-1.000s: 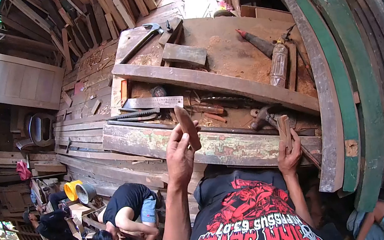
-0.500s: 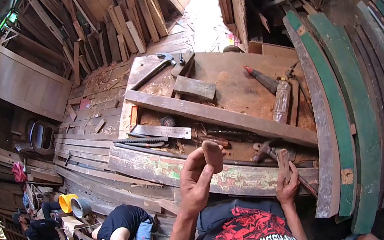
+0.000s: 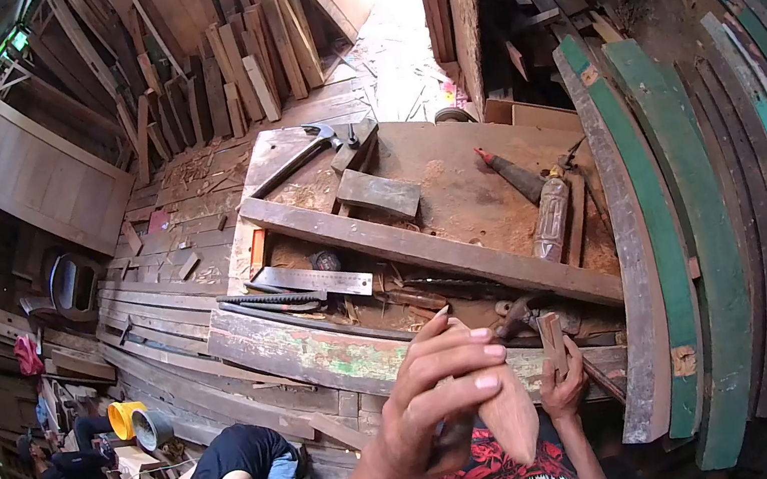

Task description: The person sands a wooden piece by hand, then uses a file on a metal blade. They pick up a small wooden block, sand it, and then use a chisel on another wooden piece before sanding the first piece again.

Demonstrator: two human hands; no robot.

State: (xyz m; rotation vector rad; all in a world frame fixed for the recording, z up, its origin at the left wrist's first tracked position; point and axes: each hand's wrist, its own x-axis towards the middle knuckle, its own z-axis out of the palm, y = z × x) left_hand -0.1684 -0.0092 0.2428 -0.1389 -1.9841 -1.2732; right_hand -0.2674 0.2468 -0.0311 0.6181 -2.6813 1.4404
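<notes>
My left hand [image 3: 436, 403] is raised close to the camera and grips a tapered, pointed wooden piece [image 3: 512, 418] with the fingers wrapped over its top. My right hand [image 3: 563, 392] is lower, at the near edge of the workbench [image 3: 458, 197], and holds a small upright wooden block [image 3: 552, 343]. A claw hammer head [image 3: 518, 313] lies on the bench just beyond that block.
On the sawdust-covered bench lie a long diagonal plank [image 3: 426, 251], a flat wood block [image 3: 379, 192], a hammer [image 3: 299, 157], a steel ruler [image 3: 314, 279] and a plastic bottle [image 3: 550, 217]. Curved green planks [image 3: 665, 223] lean at the right. Another person [image 3: 234, 467] crouches at the lower left near a yellow bucket [image 3: 122, 418].
My left hand has brought the wooden piece down and closer to the camera, turning it point downward. My right hand with the small block has stayed at the bench edge.
</notes>
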